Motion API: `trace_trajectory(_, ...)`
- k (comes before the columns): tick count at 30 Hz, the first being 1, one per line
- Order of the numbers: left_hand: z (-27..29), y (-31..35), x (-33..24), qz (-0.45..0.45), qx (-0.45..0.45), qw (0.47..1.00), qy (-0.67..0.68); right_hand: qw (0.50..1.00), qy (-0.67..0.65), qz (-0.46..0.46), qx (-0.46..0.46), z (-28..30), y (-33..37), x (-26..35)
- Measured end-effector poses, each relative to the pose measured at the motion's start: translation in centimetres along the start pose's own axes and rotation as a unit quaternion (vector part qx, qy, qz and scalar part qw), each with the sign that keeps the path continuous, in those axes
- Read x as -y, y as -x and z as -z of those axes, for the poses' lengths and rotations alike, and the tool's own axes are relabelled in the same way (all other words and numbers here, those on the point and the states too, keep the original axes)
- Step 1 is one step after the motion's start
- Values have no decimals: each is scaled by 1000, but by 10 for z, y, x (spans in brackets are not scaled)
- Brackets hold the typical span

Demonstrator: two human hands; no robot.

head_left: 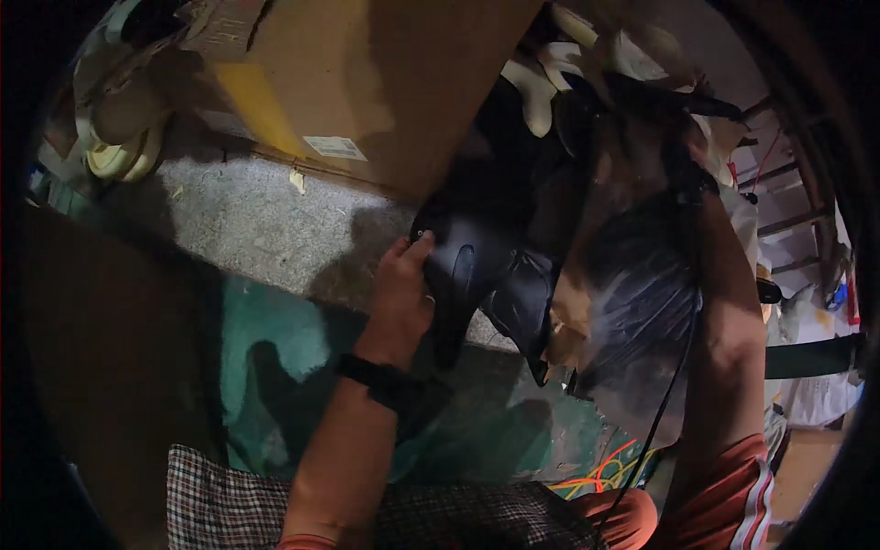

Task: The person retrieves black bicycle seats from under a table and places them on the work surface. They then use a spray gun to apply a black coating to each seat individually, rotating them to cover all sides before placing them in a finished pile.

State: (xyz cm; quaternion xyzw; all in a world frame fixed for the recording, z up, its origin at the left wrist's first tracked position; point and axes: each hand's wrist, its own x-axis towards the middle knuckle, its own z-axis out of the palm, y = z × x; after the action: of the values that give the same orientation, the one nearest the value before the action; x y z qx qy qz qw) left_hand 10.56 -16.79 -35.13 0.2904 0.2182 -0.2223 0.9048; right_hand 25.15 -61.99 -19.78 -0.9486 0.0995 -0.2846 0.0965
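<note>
My left hand (405, 280) pinches the left edge of a black leather-like piece (495, 240) between thumb and fingers, beside a small eyelet. This piece has a slot and long flaps that hang down toward me; its far part is lost in shadow. A dark band circles my left wrist. Farther right, my right hand (698, 158) reaches forward by a dark object; its fingers are mostly in shadow, so their grip is unclear. Below it lies a clear plastic bag (642, 266) with dark contents, next to some brown paper (570, 321).
A large cardboard box (367, 82) stands at the far left on a grey speckled slab (266, 220). Pale curved pieces (532, 92) are heaped at the far right. A thin black cord (667, 390) hangs near my right forearm. Orange and yellow strands (605, 475) lie near me.
</note>
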Motion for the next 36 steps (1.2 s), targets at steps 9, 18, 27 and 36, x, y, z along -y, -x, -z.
trace_trajectory(9,7,-16,3,-236,129,866,-422,996,27,49,63,-14,15,22)
trace_trajectory(18,18,-70,27,-536,132,577,-601,989,10,112,98,-32,36,58)
trace_trajectory(27,15,-28,4,-120,74,975,-175,966,152,136,160,-23,37,57)
trace_trajectory(36,53,6,-1,-34,27,997,-67,971,192,120,81,36,10,48)
